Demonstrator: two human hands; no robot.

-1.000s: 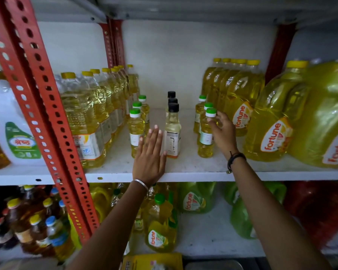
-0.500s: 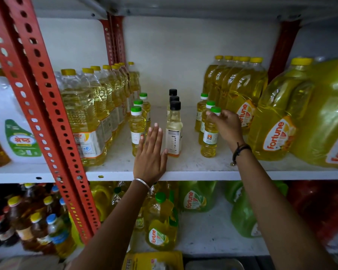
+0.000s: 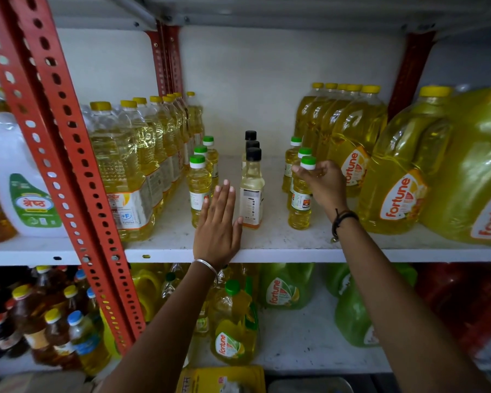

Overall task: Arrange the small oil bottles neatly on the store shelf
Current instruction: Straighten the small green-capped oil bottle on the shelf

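On the white metal store shelf (image 3: 281, 252), three short files of small bottles are seen largely in order. At left, three small green-capped yellow oil bottles (image 3: 200, 188) are lined front to back. The left hand (image 3: 217, 222), flat with fingers spread and nothing gripped, is laid between that file and three black-capped clear bottles of pale oil (image 3: 251, 188) at centre. At right, three more green-capped bottles stand in file; the front right bottle (image 3: 301, 199) is pinched at its neck by the right hand (image 3: 323, 182). Only this last file's squaring appears left to do.
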